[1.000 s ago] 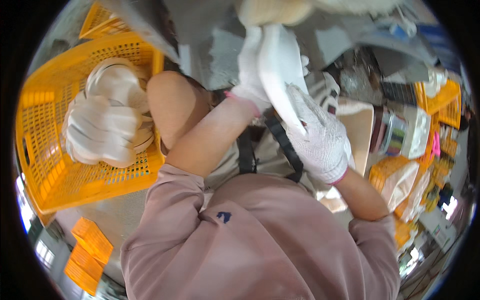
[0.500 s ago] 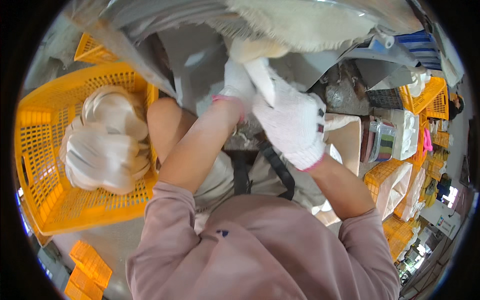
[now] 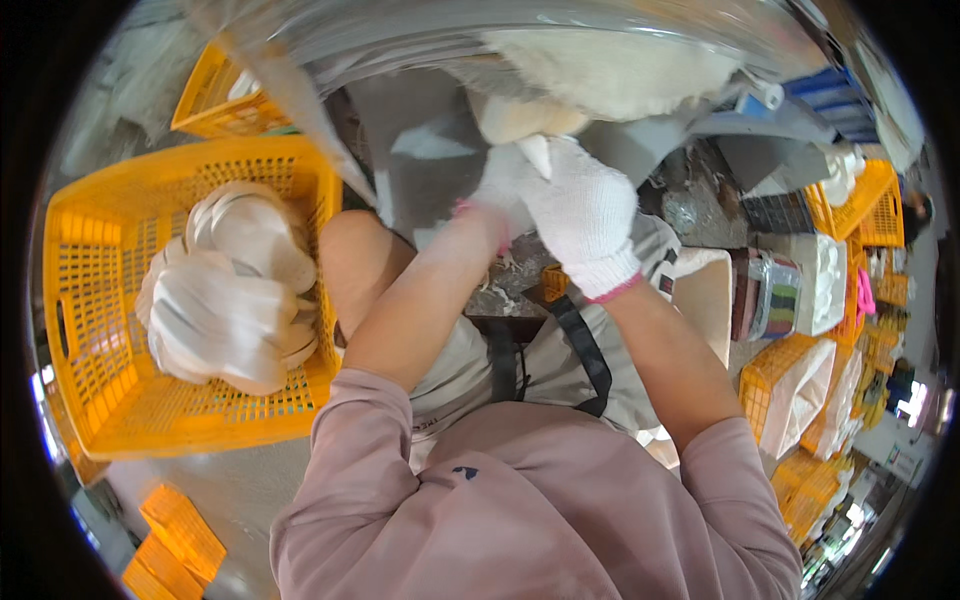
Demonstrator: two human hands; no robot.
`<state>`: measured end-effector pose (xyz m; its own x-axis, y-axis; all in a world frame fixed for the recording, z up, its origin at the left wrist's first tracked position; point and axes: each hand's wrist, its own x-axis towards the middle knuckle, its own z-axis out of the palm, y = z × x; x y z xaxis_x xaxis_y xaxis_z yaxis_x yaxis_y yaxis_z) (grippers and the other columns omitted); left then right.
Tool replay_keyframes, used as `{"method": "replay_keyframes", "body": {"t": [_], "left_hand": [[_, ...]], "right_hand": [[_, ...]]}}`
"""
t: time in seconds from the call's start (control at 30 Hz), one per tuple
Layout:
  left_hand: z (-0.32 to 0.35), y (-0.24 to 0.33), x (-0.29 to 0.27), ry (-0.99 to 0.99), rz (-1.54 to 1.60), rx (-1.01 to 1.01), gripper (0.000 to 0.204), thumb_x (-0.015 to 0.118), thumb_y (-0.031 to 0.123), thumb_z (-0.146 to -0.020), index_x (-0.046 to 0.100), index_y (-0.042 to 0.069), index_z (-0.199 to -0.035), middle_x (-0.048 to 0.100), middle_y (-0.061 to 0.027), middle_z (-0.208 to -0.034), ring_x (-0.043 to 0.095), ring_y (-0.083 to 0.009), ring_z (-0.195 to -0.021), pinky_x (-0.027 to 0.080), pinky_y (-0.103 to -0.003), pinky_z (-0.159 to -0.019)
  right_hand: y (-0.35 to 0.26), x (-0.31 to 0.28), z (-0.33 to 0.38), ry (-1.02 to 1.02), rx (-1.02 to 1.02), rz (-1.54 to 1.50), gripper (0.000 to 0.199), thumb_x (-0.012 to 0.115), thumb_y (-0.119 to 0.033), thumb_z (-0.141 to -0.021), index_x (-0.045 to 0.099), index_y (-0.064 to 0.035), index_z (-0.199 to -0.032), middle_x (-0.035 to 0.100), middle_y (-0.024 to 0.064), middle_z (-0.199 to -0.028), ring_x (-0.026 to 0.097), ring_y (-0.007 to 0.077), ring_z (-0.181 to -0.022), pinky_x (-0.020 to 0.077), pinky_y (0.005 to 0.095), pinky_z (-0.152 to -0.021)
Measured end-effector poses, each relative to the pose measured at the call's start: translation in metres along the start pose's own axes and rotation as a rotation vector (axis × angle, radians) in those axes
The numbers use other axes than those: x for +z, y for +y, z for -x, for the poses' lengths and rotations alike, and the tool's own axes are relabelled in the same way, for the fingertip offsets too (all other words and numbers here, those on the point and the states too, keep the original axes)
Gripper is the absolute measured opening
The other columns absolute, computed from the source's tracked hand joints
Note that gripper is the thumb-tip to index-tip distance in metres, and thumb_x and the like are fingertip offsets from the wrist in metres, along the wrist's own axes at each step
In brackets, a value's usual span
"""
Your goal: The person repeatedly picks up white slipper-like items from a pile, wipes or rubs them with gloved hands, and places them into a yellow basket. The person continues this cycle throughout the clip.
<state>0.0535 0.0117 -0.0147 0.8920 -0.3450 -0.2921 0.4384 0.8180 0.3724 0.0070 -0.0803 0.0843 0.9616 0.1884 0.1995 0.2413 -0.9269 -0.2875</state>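
Both hands wear white knitted gloves with pink cuffs and meet at the upper middle. My right hand (image 3: 592,200) is closed round a smooth white piece whose pointed end (image 3: 537,155) shows between the hands; most of it is hidden. My left hand (image 3: 500,190) is closed at the same piece, its fingers partly covered by the right hand and blurred. Just above the gloves, a cream rounded part (image 3: 525,118) meets the lower edge of a large fuzzy off-white wheel (image 3: 620,65). I cannot tell whether this part belongs to the held piece.
Left of my knee stands a yellow plastic crate (image 3: 120,420) with a pile of white curved pieces (image 3: 225,300). Clear plastic sheeting (image 3: 400,50) surrounds the wheel. A grey metal hood (image 3: 400,140) lies beneath it. At right are a white-lined bin (image 3: 705,300) and several yellow crates (image 3: 775,380).
The right hand has turned and moved slightly up toward the wheel. Less of the white piece shows between the gloves. The whole view has shifted a little to the right.
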Motion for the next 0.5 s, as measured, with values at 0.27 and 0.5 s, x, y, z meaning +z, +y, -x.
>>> {"method": "replay_keyframes", "body": {"t": [0.27, 0.5], "left_hand": [[0.041, 0.008, 0.005, 0.147, -0.878, 0.126, 0.041, 0.052, 0.027, -0.106, 0.058, -0.004, -0.133, 0.074, -0.0192, -0.119, 0.073, -0.0299, -0.108, 0.057, -0.043, -0.094], [0.03, -0.018, 0.003, 0.47, -0.954, 0.816, 0.031, 0.06, 0.014, -0.098, 0.066, 0.0, -0.124, 0.074, -0.0165, -0.112, 0.073, -0.0272, -0.102, 0.057, -0.038, -0.093]], "right_hand": [[-0.004, -0.021, 0.04, 0.161, -0.027, -0.167, 0.036, 0.07, -0.037, -0.09, 0.074, -0.0107, -0.114, 0.073, 0.0166, -0.08, 0.073, 0.0344, -0.072, 0.0583, 0.044, -0.064], [-0.027, -0.033, -0.015, -0.075, -0.221, -0.13, 0.033, 0.076, -0.036, -0.089, 0.077, -0.0054, -0.102, 0.074, 0.0241, -0.095, 0.074, 0.0358, -0.085, 0.0588, 0.0436, -0.077]]}}
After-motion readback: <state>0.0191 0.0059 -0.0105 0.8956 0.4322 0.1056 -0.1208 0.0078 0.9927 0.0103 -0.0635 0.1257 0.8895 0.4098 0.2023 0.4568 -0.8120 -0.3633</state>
